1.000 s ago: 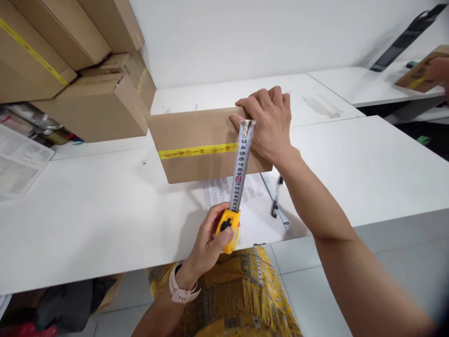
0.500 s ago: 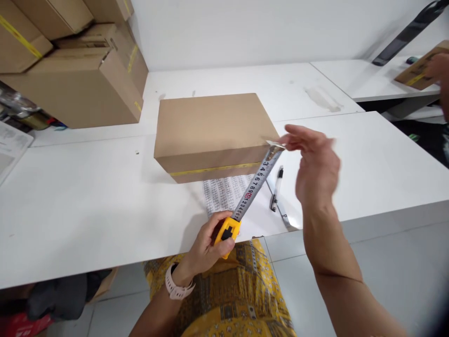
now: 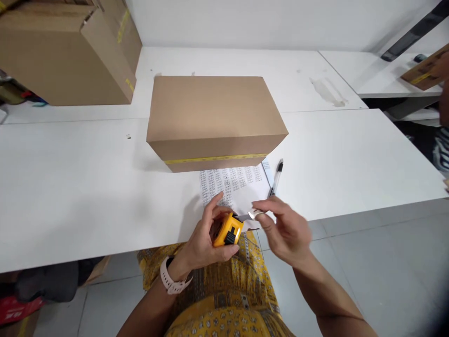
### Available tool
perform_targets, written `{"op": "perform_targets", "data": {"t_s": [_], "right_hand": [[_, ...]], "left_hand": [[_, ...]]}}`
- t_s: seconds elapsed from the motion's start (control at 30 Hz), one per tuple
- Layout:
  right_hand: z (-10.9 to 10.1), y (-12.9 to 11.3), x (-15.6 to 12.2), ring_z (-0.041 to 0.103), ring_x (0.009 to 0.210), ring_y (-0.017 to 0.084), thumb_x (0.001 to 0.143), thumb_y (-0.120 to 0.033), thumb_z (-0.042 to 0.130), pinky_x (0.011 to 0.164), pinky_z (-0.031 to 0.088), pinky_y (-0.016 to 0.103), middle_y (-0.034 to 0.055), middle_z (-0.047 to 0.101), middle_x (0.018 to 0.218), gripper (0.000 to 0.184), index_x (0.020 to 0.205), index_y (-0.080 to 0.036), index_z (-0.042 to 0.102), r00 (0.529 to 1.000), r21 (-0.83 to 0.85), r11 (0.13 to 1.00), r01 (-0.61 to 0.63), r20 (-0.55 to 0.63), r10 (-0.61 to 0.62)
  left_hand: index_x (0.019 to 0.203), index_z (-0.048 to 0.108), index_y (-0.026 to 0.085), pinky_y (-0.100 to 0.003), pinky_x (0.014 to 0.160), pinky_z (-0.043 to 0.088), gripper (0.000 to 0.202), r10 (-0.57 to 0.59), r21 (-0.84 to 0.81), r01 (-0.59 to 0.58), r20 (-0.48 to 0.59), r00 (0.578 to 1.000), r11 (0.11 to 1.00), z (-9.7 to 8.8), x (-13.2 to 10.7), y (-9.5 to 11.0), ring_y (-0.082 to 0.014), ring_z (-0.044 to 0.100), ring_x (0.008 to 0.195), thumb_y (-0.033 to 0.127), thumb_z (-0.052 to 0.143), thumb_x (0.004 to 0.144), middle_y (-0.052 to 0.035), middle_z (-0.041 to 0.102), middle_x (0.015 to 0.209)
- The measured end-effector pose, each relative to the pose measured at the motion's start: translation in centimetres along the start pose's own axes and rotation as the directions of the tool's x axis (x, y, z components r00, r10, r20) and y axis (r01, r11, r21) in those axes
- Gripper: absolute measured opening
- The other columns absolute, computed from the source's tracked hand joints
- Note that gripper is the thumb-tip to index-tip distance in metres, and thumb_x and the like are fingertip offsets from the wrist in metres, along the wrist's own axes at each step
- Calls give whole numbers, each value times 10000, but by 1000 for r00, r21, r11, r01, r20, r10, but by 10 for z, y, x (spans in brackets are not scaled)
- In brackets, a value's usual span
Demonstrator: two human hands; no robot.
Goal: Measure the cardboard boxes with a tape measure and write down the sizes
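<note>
My left hand [image 3: 206,238] is closed round a yellow tape measure [image 3: 228,230] just over the near edge of the white table [image 3: 87,187]. Almost all of the blade is back in the case. My right hand [image 3: 286,229] pinches the metal tip of the blade [image 3: 253,215] close beside the case. A closed cardboard box [image 3: 213,117] with a yellow tape stripe lies flat on the table ahead of both hands, touched by neither. A printed sheet [image 3: 233,185] pokes out from under the box's front edge.
A pen [image 3: 276,178] lies right of the sheet. Large cardboard boxes [image 3: 70,51] are stacked at the back left. Another person's arm and a small box [image 3: 426,72] show at the far right over a second table. Floor tiles lie below the table edge.
The box went from tilted up under my right hand to lying flat. My right hand let go of it, took the blade tip, and the blade drew back almost fully into the case.
</note>
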State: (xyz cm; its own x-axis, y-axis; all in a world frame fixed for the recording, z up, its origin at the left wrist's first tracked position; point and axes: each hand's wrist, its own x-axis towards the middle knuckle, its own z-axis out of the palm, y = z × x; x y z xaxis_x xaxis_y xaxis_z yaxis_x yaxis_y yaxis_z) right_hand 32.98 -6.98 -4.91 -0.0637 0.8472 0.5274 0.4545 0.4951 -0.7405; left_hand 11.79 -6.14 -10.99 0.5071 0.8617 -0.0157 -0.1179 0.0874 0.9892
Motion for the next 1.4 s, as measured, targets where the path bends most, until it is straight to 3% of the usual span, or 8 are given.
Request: {"op": "perform_targets", "data": {"t_s": [0.17, 0.37, 0.53, 0.8, 0.97, 1.17, 1.27, 1.4], "right_hand": [[10, 18, -10, 676, 763, 201, 936, -160, 641, 645, 546, 363, 32, 755, 937, 307, 1209, -299, 655, 995, -187, 979, 79, 77, -65], [-13, 72, 6, 605, 686, 214, 975, -528, 554, 609, 412, 342, 28, 669, 759, 292, 1004, -244, 615, 857, -563, 647, -513, -306, 414], [-26, 91, 17, 583, 659, 217, 978, -518, 489, 585, 332, 313, 38, 668, 760, 380, 1190, -222, 598, 825, -675, 571, -467, -99, 557], [-41, 83, 0, 696, 753, 207, 952, -331, 490, 727, 559, 394, 48, 745, 841, 326, 1170, -233, 711, 803, -68, 817, -572, -251, 541], [-51, 66, -16, 751, 971, 257, 860, -336, 695, 847, 604, 468, 51, 782, 972, 251, 1109, -301, 705, 833, 236, 882, -409, -299, 466], [-31, 58, -14, 524, 517, 146, 871, -616, 695, 559, 484, 325, -51, 515, 576, 415, 738, -268, 512, 801, 262, 895, -362, -404, 442], [-19, 63, -8, 668, 666, 198, 917, -818, 407, 710, 571, 395, 10, 653, 686, 593, 950, -267, 621, 811, 319, 810, -492, -171, 560], [-10, 72, 3, 737, 941, 236, 835, -700, 691, 835, 599, 405, 75, 768, 985, 546, 1153, -256, 685, 787, 365, 715, -596, 92, 610]], "left_hand": [[1607, 230, 364, -356, 904, 559, 1039, 23, 5, -23, -16, 1000, 1000, 1, 1, 0, -207, 659, 1014, 278, 830, 763, -67, 599, 1252], [1583, 298, 293, -333, 857, 583, 925, 90, 202, -70, -89, 992, 977, 0, 7, 11, -206, 674, 979, 333, 799, 807, -87, 621, 1226], [1477, 455, 277, -378, 925, 568, 712, 327, 777, -163, -58, 943, 608, -14, 34, 29, -250, 672, 1077, 336, 766, 840, -84, 652, 1260], [1347, 589, 154, -475, 914, 573, 439, 242, 980, -195, 178, 954, 49, -15, 65, 32, -322, 663, 1067, 229, 663, 921, -165, 668, 1221], [1378, 579, 92, -650, 1215, 321, 446, 212, 917, -387, 362, 908, 92, 7, 65, 21, -399, 462, 1457, 228, 637, 957, -245, 552, 1501], [1507, 469, 86, -632, 1261, 255, 797, 57, 781, -597, 598, 800, 181, 36, 55, 0, -432, 324, 1547, 542, 718, 903, -256, 445, 1605], [1545, 433, 93, -652, 1256, 254, 769, 32, 797, -589, 591, 806, 137, 38, 54, -1, -442, 232, 1579, 390, 736, 903, -248, 351, 1660], [1530, 471, 89, -628, 1255, 281, 577, 49, 805, -593, 592, 804, 11, 36, 56, 7, -423, 304, 1558, 197, 570, 972, -221, 410, 1638]]}}
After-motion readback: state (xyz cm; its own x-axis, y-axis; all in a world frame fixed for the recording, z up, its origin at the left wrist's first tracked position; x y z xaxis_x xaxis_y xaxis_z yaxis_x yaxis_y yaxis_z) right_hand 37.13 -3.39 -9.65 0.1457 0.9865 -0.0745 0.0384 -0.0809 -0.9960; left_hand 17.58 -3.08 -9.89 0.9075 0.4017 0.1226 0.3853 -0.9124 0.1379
